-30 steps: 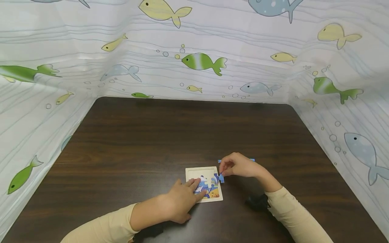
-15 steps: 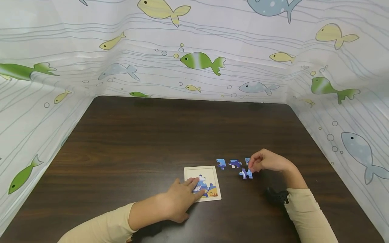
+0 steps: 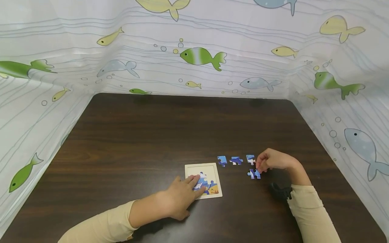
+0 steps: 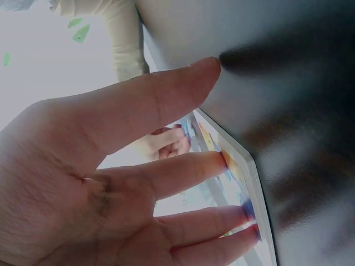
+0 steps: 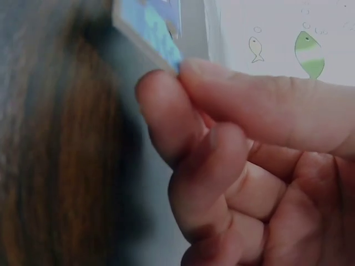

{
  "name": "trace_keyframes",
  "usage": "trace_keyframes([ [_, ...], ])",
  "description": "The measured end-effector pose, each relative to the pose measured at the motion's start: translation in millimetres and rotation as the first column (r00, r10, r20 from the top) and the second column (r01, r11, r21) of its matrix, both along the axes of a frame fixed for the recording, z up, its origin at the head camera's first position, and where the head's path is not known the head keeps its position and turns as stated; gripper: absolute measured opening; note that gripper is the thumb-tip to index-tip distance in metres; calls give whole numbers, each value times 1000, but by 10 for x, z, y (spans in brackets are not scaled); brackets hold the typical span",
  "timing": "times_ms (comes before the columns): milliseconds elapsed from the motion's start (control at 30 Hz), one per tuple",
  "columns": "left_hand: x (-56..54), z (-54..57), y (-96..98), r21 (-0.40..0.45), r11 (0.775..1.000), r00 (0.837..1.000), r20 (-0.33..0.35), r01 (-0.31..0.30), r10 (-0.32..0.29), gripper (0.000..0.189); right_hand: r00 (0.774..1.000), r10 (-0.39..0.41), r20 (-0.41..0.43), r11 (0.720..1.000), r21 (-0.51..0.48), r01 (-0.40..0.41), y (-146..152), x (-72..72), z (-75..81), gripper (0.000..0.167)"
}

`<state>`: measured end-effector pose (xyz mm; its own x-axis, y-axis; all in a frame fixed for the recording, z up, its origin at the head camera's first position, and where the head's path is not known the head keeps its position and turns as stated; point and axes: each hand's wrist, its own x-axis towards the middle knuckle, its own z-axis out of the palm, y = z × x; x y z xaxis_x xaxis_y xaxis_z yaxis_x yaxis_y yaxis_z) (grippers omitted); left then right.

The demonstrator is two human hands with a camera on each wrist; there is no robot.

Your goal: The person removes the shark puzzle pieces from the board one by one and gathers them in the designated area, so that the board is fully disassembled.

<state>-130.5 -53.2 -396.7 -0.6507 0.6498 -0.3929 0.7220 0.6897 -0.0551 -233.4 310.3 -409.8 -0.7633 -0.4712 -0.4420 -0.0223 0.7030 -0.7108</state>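
My left hand (image 3: pixel 179 199) rests on a small square puzzle board (image 3: pixel 209 168) with its fingers extended, covering the left part of the picture. In the left wrist view those fingertips press on the board (image 4: pixel 262 194), while the thumb points off to the side. Right of the board, my right hand (image 3: pixel 273 160) pinches a blue jigsaw piece (image 3: pixel 253 174) between thumb and finger. The right wrist view shows that piece (image 5: pixel 148 34) tilted at the fingertips. Three other jigsaw pieces lie behind it: one left (image 3: pixel 222 160), one middle (image 3: pixel 236 160) and one right (image 3: pixel 250 159).
Everything lies on a dark wooden table (image 3: pixel 146 135). A white fish-print curtain (image 3: pixel 158 67) surrounds its back and sides. The assembled picture (image 3: pixel 212 189) fills the board's lower part; bare pale wood shows at its top.
My right hand has carried its jigsaw piece from the board's right edge rightward to beside the loose pieces, which it had partly hidden. My left hand stays on the board.
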Motion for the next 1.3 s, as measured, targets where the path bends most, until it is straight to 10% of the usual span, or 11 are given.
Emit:
trace_keyframes([
  [767,8,23,0,50,999,1000,-6,21,-21,83,998,-25,-64,999,-41,22,-71,-34,94,12],
  [1300,133,67,4,-43,999,999,-18,25,-26,88,942,297,-156,942,-111,-316,-1237,71,29,27],
])
